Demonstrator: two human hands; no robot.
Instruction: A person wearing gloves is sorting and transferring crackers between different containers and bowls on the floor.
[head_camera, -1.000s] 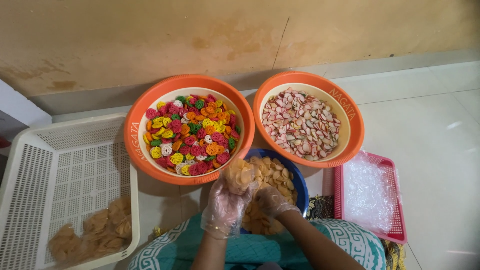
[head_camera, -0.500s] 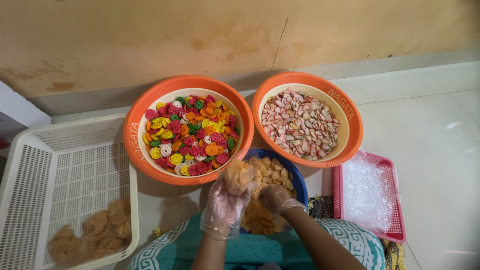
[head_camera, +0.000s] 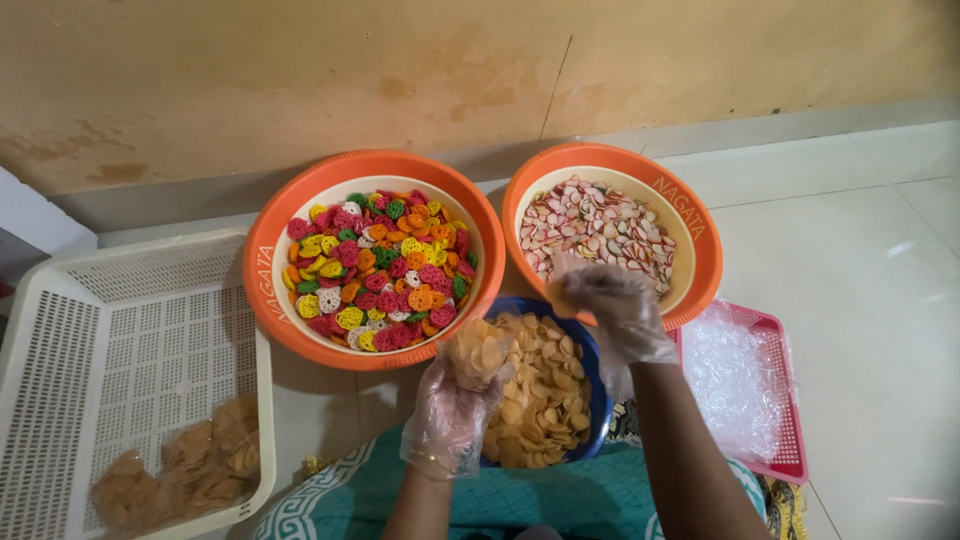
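Clenched on a stack of pale chips (head_camera: 482, 352), the left hand (head_camera: 452, 408) in its clear plastic glove sits over the near-left rim of the blue bowl (head_camera: 598, 385). Stack is bunched at the fingertips; its long axis cannot be told, but the chip faces tilt up toward the wall. Right hand (head_camera: 617, 310), also gloved, hovers above the blue bowl's far rim, fingers curled loosely; whether it holds a chip cannot be told.

Blue bowl is heaped with loose pale chips (head_camera: 535, 400) lying flat at mixed angles. Its far-left rim tucks just under the orange bowl of coloured crackers (head_camera: 375, 270); its far-right rim touches the second orange bowl (head_camera: 700, 250), which holds pink-and-white pieces. Right of the blue bowl, a pink tray (head_camera: 775, 330) carries clear bags (head_camera: 735, 375), almost touching. Left of it, past a gap of bare floor, a white basket (head_camera: 120, 330) holds bagged chips (head_camera: 185, 470) in its near corner. Open tile lies right of the pink tray.
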